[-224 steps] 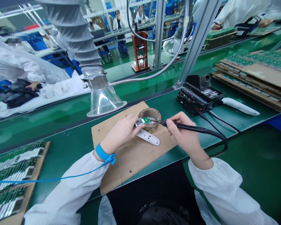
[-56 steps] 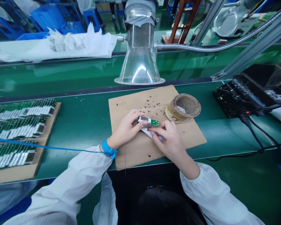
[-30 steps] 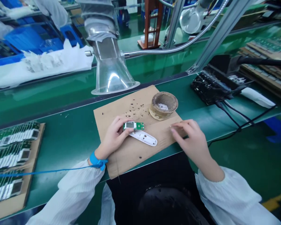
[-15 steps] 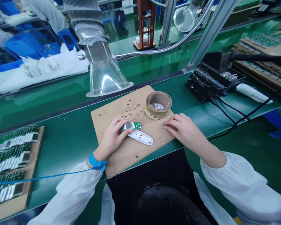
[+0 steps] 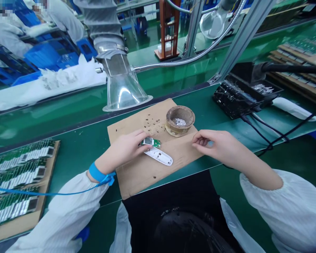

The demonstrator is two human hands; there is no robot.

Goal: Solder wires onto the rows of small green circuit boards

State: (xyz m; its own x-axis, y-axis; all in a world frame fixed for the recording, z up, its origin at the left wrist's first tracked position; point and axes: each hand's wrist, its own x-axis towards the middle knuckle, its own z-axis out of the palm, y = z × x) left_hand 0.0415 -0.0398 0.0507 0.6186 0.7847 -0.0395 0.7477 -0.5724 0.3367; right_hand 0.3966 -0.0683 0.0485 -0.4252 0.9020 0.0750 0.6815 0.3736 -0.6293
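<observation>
My left hand [image 5: 123,149] rests on the cardboard sheet [image 5: 137,175] and grips the left end of a small green circuit board [image 5: 151,142] with a little display on it. Touching the board's lower edge lies a white plastic casing part [image 5: 159,156]. My right hand [image 5: 216,144] lies further right, at the cardboard's edge, with lightly curled fingers and nothing visible in them. Beyond both hands stands a round solder pot [image 5: 180,121] holding silvery scraps. A blue wrist strap [image 5: 97,174] circles my left wrist.
A clear fume hood [image 5: 123,95] hangs beyond the cardboard. A black soldering station [image 5: 234,100] with cables sits at right. Stacked trays of circuit boards lie at left [image 5: 21,175] and far right [image 5: 300,66]. Co-workers in white are in the background.
My right hand has moved right, away from the board, and the casing now lies on the cardboard. My left hand keeps the board. The view has shifted slightly.
</observation>
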